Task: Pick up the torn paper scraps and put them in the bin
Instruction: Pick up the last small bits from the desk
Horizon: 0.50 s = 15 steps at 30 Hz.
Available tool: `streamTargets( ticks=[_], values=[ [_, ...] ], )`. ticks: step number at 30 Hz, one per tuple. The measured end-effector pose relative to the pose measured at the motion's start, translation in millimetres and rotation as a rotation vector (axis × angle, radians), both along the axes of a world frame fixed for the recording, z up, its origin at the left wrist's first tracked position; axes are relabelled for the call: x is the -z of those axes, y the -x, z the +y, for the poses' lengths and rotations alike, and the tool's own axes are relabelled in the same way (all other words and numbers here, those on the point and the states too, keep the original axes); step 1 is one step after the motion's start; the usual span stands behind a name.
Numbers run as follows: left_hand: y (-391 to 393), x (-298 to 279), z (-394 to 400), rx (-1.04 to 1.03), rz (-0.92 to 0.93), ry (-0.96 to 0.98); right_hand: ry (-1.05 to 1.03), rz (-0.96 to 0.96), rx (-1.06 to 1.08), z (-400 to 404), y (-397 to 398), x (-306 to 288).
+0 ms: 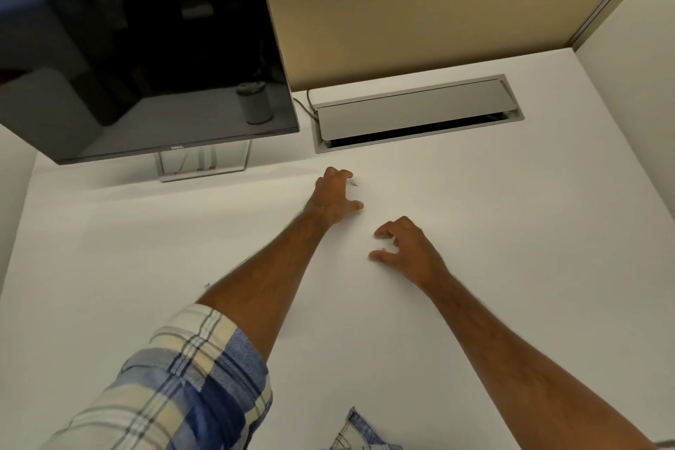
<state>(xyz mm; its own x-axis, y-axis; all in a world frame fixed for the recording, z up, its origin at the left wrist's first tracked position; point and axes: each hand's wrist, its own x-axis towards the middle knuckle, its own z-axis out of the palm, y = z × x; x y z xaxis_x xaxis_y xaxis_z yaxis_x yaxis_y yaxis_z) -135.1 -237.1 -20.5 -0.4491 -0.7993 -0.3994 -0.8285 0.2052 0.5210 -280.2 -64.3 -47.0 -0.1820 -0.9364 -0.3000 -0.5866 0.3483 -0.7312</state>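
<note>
The white desk [475, 230] makes the white paper scraps hard to see. My left hand [334, 195] reaches forward to the middle of the desk with its fingers curled. A small paper scrap [353, 183] shows at its fingertips. My right hand [405, 245] hovers just right of and nearer than the left, fingers bent like a claw and thumb spread apart. A tiny scrap [381, 249] lies in the gap between that thumb and the fingers. The bin itself is out of view; only a grey cylinder reflected in the monitor [254, 102] shows.
A dark monitor [138, 55] on a stand [204, 164] fills the back left. A grey cable hatch [416, 110] is set into the desk at the back, with a beige partition [420, 18] behind it.
</note>
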Motion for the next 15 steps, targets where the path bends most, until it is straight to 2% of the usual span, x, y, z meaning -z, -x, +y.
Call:
streamTargets(
  ticks=[4, 10, 15],
  values=[
    [14, 13, 0, 0.013, 0.016, 0.021, 0.038, 0.022, -0.067, 2, 3, 8],
    [17, 26, 4, -0.075, 0.154, 0.065, 0.022, -0.011, -0.033, 0, 7, 9],
    [19, 27, 9, -0.03, 0.074, 0.09, -0.014, -0.042, 0.011, 1, 9, 7]
  ],
)
